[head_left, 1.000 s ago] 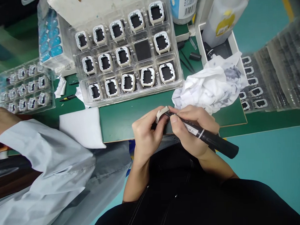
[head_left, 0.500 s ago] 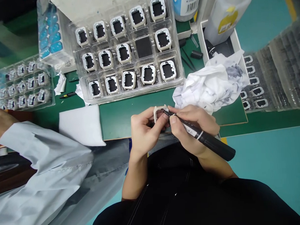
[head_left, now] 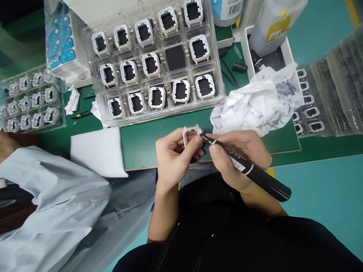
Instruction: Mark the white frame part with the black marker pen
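the left hand (head_left: 173, 158) pinches a small white square frame (head_left: 191, 134) just above the near edge of the green worktop (head_left: 146, 143), while the right hand (head_left: 237, 156) grips a black marker (head_left: 248, 171) with its tip at the frame's edge. just beyond lies a crumpled white cloth (head_left: 254, 101), and farther back a clear tray (head_left: 157, 113) of matching frames.

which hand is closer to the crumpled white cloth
Right. The right hand, gripping the black marker, sits just below the crumpled white cloth, nearly at its lower edge. The left hand, pinching the white frame, is farther off to the cloth's left.
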`<state>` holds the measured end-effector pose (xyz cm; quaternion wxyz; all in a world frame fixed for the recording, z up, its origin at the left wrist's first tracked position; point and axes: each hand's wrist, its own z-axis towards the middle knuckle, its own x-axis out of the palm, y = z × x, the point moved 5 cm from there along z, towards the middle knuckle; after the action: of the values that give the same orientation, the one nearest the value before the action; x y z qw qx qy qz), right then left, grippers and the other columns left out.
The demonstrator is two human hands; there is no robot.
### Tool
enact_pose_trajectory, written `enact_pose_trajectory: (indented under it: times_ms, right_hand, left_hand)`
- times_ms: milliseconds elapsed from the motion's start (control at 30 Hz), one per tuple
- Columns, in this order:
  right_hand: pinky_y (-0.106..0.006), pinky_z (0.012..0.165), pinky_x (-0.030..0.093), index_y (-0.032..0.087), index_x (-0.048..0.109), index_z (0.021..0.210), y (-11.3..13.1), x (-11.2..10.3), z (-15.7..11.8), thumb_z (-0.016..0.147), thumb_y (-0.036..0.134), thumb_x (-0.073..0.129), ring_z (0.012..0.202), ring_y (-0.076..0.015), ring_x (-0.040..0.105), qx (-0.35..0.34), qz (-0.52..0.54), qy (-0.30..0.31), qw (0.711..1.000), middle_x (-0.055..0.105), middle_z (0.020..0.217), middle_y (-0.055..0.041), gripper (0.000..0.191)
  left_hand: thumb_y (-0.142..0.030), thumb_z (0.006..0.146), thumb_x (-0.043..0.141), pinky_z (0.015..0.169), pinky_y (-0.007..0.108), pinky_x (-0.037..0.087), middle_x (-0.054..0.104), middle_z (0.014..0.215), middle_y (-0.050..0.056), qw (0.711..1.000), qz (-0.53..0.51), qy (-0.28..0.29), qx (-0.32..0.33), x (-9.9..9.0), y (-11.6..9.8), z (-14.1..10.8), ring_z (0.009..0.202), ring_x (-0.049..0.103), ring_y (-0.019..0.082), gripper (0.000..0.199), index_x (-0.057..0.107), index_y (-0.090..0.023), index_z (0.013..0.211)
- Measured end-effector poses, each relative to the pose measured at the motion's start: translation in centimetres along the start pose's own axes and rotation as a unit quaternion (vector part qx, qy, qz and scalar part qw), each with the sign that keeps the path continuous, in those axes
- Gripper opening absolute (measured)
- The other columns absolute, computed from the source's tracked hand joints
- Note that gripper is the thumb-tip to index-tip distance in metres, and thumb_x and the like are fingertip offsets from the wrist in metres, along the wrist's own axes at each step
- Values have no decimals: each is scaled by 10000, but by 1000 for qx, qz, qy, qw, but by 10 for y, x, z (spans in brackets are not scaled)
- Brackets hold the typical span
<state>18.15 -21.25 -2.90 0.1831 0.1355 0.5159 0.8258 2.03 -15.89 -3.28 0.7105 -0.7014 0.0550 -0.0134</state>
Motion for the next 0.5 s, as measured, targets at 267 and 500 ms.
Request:
enact_pose_trajectory:
  times_ms: [267,500]
  right_hand:
    - [-427,765,728,302,781,1170,5,3,15,930,131,840,870,-255,855,-81,18,71,994,863,1026,-52,300]
    - [-400,760,715,291,799,1143,6,7,18,934,167,883,877,-248,861,-104,8,86,991,856,986,-40,257]
  left_hand:
    - [-385,995,917,593,240,615,826,783,24,1000,-14,-3,26,0,1,0,625,741,139,186,902,-208,940]
    - [-438,997,906,619,253,616,816,794,25,999,0,-11,37,-1,2,1,673,743,152,230,906,-209,986]
